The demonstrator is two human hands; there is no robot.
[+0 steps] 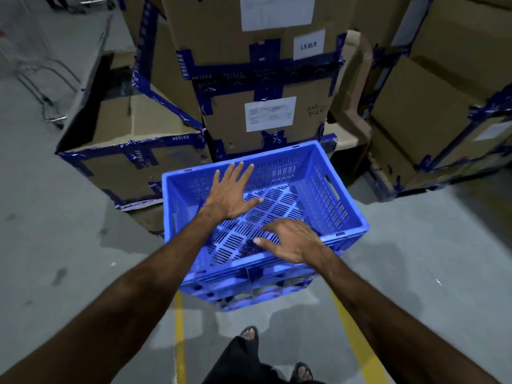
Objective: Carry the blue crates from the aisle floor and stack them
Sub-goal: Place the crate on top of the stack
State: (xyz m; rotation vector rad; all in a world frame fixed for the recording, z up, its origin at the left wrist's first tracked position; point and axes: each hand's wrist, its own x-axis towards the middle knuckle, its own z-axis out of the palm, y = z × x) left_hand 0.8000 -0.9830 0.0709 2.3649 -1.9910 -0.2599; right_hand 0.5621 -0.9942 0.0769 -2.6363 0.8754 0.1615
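The blue crate (pixel 327 200) is seated atop the stack on the aisle floor (pixel 55 259). Left hand (pixel 231 194) and right hand (pixel 291 241) are spread open above it, nothing held. Rigid, probably light; side handle slots are recommended.

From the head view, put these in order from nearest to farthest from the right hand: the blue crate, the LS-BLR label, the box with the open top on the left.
1. Blue crate: directly under the right hand, which is over its near edge.
2. Open box: on the floor, left of the crate.
3. LS-BLR label: high on the carton stack behind the crate.
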